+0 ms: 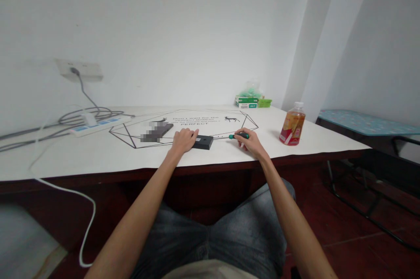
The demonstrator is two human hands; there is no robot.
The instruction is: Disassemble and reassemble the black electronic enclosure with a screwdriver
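Observation:
On the white table (249, 155) lies a flat black rectangular case (204, 142); its exact kind is unclear. My left hand (184, 140) is closed over the left end of this case and hides that end. In my right hand (248, 141) is a screwdriver (233, 136) with a green and black handle. Its thin shaft points left and reaches close to the right edge of the case; I cannot tell whether the tip touches it. Tiny specks show near the shaft. Left of my left hand rests a dark flat object (164, 130), partly blurred out.
A bottle with a red and yellow label (292, 125) stands right of my right hand. Green and white boxes (248, 102) with a plastic bag sit at the back. A power strip (100, 126) and coiled cables (74, 117) lie left. A white cord (94, 213) hangs over the front edge.

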